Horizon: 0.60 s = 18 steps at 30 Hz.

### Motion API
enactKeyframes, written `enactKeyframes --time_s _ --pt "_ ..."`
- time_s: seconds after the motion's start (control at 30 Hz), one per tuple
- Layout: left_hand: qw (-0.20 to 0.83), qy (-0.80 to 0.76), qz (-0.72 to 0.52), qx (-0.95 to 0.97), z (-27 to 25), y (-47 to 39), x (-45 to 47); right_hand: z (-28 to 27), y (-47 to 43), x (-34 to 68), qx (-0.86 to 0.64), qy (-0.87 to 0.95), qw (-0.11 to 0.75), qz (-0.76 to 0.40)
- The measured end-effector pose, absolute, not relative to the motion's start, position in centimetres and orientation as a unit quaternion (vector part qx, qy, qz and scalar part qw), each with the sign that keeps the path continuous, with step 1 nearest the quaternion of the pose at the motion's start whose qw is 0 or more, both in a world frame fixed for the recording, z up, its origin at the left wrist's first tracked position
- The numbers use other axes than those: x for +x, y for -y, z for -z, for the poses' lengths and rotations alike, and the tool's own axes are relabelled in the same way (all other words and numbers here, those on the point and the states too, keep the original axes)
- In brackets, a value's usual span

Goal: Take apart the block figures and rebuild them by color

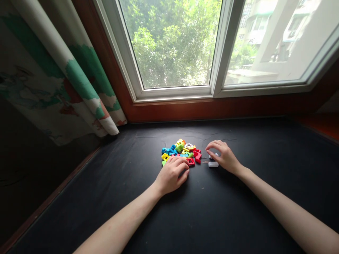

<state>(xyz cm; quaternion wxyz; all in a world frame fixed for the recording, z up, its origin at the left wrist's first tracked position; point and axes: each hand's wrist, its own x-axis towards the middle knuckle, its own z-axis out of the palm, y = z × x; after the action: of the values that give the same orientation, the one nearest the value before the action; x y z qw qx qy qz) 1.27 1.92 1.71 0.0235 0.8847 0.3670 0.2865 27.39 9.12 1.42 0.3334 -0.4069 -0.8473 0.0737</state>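
Observation:
A pile of small coloured plastic building pieces [180,148] lies on the black tabletop, in blue, yellow, green, red, orange and white. My left hand [172,174] rests at the near side of this pile. Its fingers curve over the closest pieces, beside a red square piece [190,162], with a gap between thumb and fingers; I see nothing held. To the right of the pile, my right hand [225,155] hovers low, thumb and forefinger apart. Under and beside it are a whitish translucent piece [213,164] and another, partly hidden behind the thumb.
The black tabletop [201,215] reaches back to a brown wooden sill [185,110] below a white-framed window [172,92]. A patterned curtain [87,84] hangs at the left, its lower end close to the table's back left part.

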Motion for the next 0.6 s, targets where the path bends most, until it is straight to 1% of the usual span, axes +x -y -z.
enactKeyframes --time_s 0.1,0.17,0.27,0.33,0.6 --pt "0.019 -0.367 -0.292 0.883 -1.7 -1.9 1.2 -2.1 -10.8 24.8 -0.438 0.847 0.295 -0.069" --pt "0.018 -0.366 -0.296 0.882 -1.7 -1.9 1.2 -2.5 -11.9 22.8 -0.466 0.846 0.249 -0.068" --pt "0.021 -0.367 -0.301 0.88 -1.8 -1.9 1.2 -3.2 -13.3 20.4 -0.518 0.838 0.154 -0.073" --pt "0.025 -0.367 -0.303 0.879 -1.9 -1.9 1.2 -3.6 -13.9 19.3 -0.534 0.833 0.119 -0.081" --pt "0.028 -0.364 -0.299 0.881 -1.8 -1.9 1.2 -4.4 -15.1 18.8 -0.551 0.819 0.079 -0.138"
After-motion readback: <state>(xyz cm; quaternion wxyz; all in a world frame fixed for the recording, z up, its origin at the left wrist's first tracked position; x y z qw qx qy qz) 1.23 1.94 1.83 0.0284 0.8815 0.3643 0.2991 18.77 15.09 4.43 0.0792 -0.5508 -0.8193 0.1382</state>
